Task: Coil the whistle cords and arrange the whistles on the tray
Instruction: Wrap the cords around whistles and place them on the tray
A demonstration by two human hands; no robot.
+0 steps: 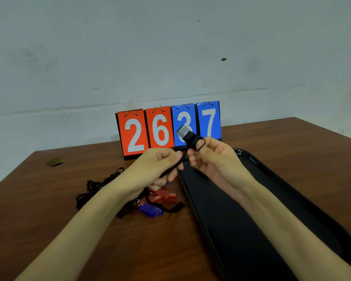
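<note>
My right hand [213, 157] holds a black whistle [187, 134] up in front of the scoreboard, with loops of its black cord [201, 146] wound around the fingers. My left hand [160, 165] pinches the same cord where it runs down to the left. Under my left hand a heap lies on the table: red whistles [163, 196], a blue whistle [151, 211] and tangled black cords [97, 187]. The black tray [272, 199] lies to the right, beneath my right forearm, and I see nothing on it.
A flip scoreboard [168, 129] reading 2 6 3 7 stands at the back of the brown wooden table [49, 220], against a grey wall. A round brass cable grommet [55, 161] is set into the table at far left.
</note>
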